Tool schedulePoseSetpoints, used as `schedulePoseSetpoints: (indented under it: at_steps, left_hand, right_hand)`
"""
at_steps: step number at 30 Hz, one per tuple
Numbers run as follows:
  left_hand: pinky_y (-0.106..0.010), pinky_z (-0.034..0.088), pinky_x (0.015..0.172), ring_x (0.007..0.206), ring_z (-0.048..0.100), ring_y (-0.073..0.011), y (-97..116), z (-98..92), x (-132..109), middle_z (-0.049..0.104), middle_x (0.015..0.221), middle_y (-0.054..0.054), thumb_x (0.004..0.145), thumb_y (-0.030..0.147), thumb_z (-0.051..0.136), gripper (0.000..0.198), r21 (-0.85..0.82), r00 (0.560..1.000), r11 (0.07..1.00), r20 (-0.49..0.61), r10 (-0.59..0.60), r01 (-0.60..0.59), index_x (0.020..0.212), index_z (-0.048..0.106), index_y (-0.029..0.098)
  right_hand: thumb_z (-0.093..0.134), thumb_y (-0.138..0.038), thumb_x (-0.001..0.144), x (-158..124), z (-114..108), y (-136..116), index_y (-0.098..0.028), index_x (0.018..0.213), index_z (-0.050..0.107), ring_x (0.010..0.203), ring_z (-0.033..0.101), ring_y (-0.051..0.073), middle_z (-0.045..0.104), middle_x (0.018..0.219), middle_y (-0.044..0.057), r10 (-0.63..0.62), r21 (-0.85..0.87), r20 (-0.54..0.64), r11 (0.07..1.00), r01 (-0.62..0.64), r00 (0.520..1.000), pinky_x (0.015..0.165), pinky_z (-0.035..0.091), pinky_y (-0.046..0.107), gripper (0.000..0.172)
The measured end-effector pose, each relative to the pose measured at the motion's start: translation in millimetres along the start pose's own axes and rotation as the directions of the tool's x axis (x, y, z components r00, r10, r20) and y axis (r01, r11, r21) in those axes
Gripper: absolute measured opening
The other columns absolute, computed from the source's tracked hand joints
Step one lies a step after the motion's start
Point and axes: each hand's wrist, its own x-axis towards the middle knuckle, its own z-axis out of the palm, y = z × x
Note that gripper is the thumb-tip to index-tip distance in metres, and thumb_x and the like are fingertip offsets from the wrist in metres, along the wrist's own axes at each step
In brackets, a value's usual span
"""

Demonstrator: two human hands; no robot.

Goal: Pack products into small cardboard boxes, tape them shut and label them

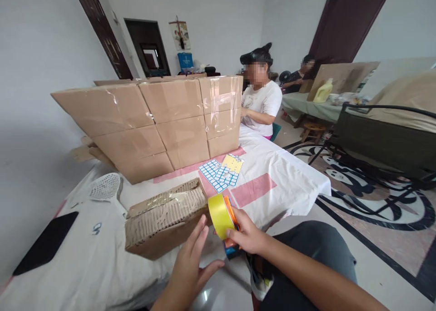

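Observation:
My right hand (250, 233) is closed around a roll of yellow tape (220, 215), held upright just past the table's near edge. Orange and blue parts (231, 247) show behind the roll; what they belong to is partly hidden by my fingers. Left of it, my left hand (194, 261) is raised with fingers stretched and thumb apart, holding nothing. A cardboard box (163, 227) with torn, corrugated edges and shiny tape on top lies on the table, close beyond my left fingertips. Sheets of blue-bordered labels (218, 174) and a yellow sheet (233, 163) lie farther back.
Stacked cardboard boxes (180, 133) form a wall across the far table side. A white slotted scoop (107, 187) and a black flat item (47, 243) lie at left. A person in a white shirt (264, 104) sits beyond. A folding chair (384, 138) stands at right.

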Motion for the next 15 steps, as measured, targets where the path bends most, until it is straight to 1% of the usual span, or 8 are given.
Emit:
schedulePoseSetpoints:
  at_steps: [2, 3, 4, 6, 9, 11, 13, 15]
  left_hand:
    - [-0.043, 0.05, 0.108, 0.149, 0.037, -0.0301, 1, -0.4, -1, 0.028, 0.164, -0.024, 0.095, 0.046, 0.058, 0.084, -0.064, 0.998, 0.996, -0.005, -0.067, 0.067, 0.161, 0.013, 0.018]
    - [-0.045, 0.049, 0.109, 0.15, 0.034, -0.0315, 2, -1.4, -1, 0.025, 0.165, -0.024, 0.095, 0.05, 0.057, 0.086, -0.084, 0.998, 0.994, -0.001, -0.07, 0.07, 0.162, 0.012, 0.019]
    - [-0.046, 0.049, 0.11, 0.151, 0.033, -0.0323, 3, -2.6, 0, 0.026, 0.165, -0.025, 0.094, 0.052, 0.057, 0.088, -0.093, 0.998, 0.994, 0.003, -0.057, 0.057, 0.162, 0.012, 0.019]
    - [-0.048, 0.049, 0.109, 0.149, 0.037, -0.0329, 4, -5.1, 1, 0.034, 0.161, -0.025, 0.092, 0.056, 0.058, 0.088, -0.087, 1.0, 0.996, 0.016, -0.019, 0.02, 0.161, 0.015, 0.02]
    - [-0.05, 0.05, 0.106, 0.144, 0.045, -0.032, 4, -6.5, 2, 0.045, 0.155, -0.023, 0.092, 0.051, 0.062, 0.082, -0.072, 1.0, 0.997, 0.007, -0.011, 0.012, 0.16, 0.022, 0.027]
    - [-0.05, 0.052, 0.105, 0.139, 0.049, -0.0309, 2, -4.8, 6, 0.045, 0.155, -0.021, 0.091, 0.047, 0.064, 0.079, -0.107, 1.0, 0.994, -0.013, -0.017, 0.015, 0.158, 0.025, 0.031]
    - [-0.046, 0.054, 0.103, 0.137, 0.053, -0.0295, 0, -1.0, 17, 0.04, 0.159, -0.02, 0.091, 0.047, 0.064, 0.077, -0.163, 0.999, 0.986, -0.022, -0.034, 0.029, 0.157, 0.027, 0.032]
    - [-0.042, 0.055, 0.103, 0.138, 0.053, -0.0289, -4, 4.5, 34, 0.036, 0.161, -0.019, 0.092, 0.047, 0.063, 0.075, -0.209, 0.999, 0.977, 0.005, -0.054, 0.054, 0.157, 0.027, 0.032]
  right_hand:
    - [0.056, -0.04, 0.088, -6, 3, -7, -0.02, 0.105, 0.061, 0.069, 0.058, 0.018, 0.064, 0.082, 0.003, 0.028, 0.071, 0.084, 0.997, -0.034, 0.996, 0.063, 0.049, 0.028, 0.027]
    - [0.057, -0.043, 0.088, -9, 4, -10, -0.02, 0.104, 0.061, 0.068, 0.057, 0.018, 0.064, 0.082, 0.003, 0.023, 0.076, 0.108, 0.997, -0.032, 0.994, 0.062, 0.049, 0.028, 0.029]
    - [0.057, -0.046, 0.089, -11, 4, -12, -0.02, 0.103, 0.062, 0.066, 0.057, 0.018, 0.064, 0.082, 0.004, 0.019, 0.078, 0.123, 0.996, -0.029, 0.992, 0.06, 0.049, 0.028, 0.03]
    - [0.056, -0.053, 0.091, -17, 6, -14, -0.021, 0.106, 0.063, 0.065, 0.059, 0.018, 0.065, 0.08, 0.004, 0.029, 0.104, 0.137, 0.994, -0.043, 0.99, 0.058, 0.05, 0.028, 0.036]
    - [0.053, -0.059, 0.093, -22, 10, -13, -0.02, 0.12, 0.06, 0.069, 0.066, 0.021, 0.067, 0.081, 0.006, 0.087, 0.175, 0.182, 0.977, -0.12, 0.979, 0.058, 0.054, 0.029, 0.048]
    - [0.053, -0.059, 0.094, -21, 11, -12, -0.02, 0.124, 0.059, 0.072, 0.069, 0.022, 0.07, 0.084, 0.007, 0.117, 0.214, 0.219, 0.963, -0.164, 0.969, 0.061, 0.055, 0.03, 0.05]
    - [0.053, -0.058, 0.095, -16, 8, -12, -0.02, 0.121, 0.062, 0.075, 0.069, 0.022, 0.071, 0.087, 0.007, 0.131, 0.224, 0.191, 0.959, -0.174, 0.973, 0.065, 0.056, 0.031, 0.047]
    - [0.054, -0.059, 0.095, -7, 1, -11, -0.02, 0.113, 0.066, 0.075, 0.067, 0.021, 0.071, 0.086, 0.006, 0.122, 0.165, 0.072, 0.977, -0.133, 0.99, 0.067, 0.055, 0.031, 0.045]
